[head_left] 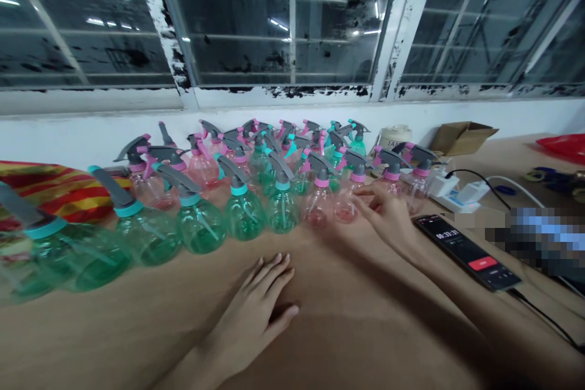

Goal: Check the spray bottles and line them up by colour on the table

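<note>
My left hand (pixel 260 311) lies palm down on the table, its fingers stretched out and the thumb apart, with nothing in it. My right hand (pixel 386 216) reaches to the right end of the front row. Its fingers are apart at the side of a clear pink spray bottle (pixel 345 208) with a pink collar and grey head; whether they touch it I cannot tell. Beside that stands another pink spray bottle (pixel 316 206). Leftward, several green spray bottles (pixel 247 216) with turquoise collars continue the row. More pink and green bottles are crowded behind.
A phone (pixel 466 250) with a running timer lies by my right forearm, its cable trailing off. White plugs and a power strip (pixel 459 195), a cardboard box (pixel 464 137) and a red item (pixel 564 146) are at right. A red-yellow cloth (pixel 77 192) lies left, below barred windows.
</note>
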Motion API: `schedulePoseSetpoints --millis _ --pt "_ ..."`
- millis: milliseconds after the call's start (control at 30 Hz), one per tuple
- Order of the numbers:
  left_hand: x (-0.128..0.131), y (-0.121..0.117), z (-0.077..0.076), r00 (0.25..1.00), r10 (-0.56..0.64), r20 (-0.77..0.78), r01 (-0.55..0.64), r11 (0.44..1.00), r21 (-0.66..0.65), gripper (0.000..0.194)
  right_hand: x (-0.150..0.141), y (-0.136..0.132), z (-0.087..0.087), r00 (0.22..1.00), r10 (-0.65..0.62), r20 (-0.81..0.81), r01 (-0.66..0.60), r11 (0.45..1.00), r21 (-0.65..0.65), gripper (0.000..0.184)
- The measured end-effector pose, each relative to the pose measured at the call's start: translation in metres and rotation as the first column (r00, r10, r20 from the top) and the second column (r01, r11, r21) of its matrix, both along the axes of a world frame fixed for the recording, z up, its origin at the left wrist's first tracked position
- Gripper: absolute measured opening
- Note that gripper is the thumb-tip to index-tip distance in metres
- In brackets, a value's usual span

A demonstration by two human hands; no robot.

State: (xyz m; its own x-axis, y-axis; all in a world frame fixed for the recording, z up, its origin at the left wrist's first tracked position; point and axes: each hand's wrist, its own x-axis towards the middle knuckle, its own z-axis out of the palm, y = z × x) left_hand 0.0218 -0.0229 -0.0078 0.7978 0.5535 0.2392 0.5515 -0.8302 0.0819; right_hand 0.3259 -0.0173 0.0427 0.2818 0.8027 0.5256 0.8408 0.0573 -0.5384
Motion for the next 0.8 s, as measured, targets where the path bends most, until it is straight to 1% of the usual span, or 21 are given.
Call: schedulePoseSetpoints --millis 100,200,300,400,500,633,800 --pt "-0.001 0.000 -0.001 1.000 -0.004 0.026 0.004 1.000 0.005 0.047 0.023 0.000 -0.002 0.998 -0.068 -0.016 0.069 0.997 0.040 0.044" --pt "-0.003 0.001 -0.002 0.999 -0.002 0.046 0.002 1.000 0.011 0.047 0.034 0.008 -0.003 0.991 -0.133 0.006 0.132 0.990 0.053 0.046" --pt "-0.004 0.002 -0.004 0.999 -0.005 0.046 0.004 1.000 0.015 0.048 0.034 0.020 -0.006 0.988 -0.146 0.044 0.144 0.989 0.040 0.050" --pt "-0.005 0.003 -0.006 0.999 -0.008 0.040 0.007 1.000 0.026 0.051 0.030 0.030 -0.009 0.989 -0.132 0.070 0.133 0.991 -0.006 0.058" --pt "-0.005 0.003 -0.005 1.000 -0.002 0.030 0.001 0.999 0.042 0.052 0.026 0.033 -0.011 0.987 -0.134 0.088 0.139 0.989 -0.057 0.057" --pt "-0.004 0.002 -0.002 1.000 -0.004 0.015 0.004 0.999 0.047 0.052 0.025 0.022 -0.010 0.982 -0.141 0.124 0.154 0.983 -0.103 0.057" --pt "-0.005 0.005 -0.004 1.000 -0.010 0.015 0.009 0.998 0.064 0.051 0.023 -0.010 -0.008 0.977 -0.134 0.165 0.159 0.976 -0.149 0.060"
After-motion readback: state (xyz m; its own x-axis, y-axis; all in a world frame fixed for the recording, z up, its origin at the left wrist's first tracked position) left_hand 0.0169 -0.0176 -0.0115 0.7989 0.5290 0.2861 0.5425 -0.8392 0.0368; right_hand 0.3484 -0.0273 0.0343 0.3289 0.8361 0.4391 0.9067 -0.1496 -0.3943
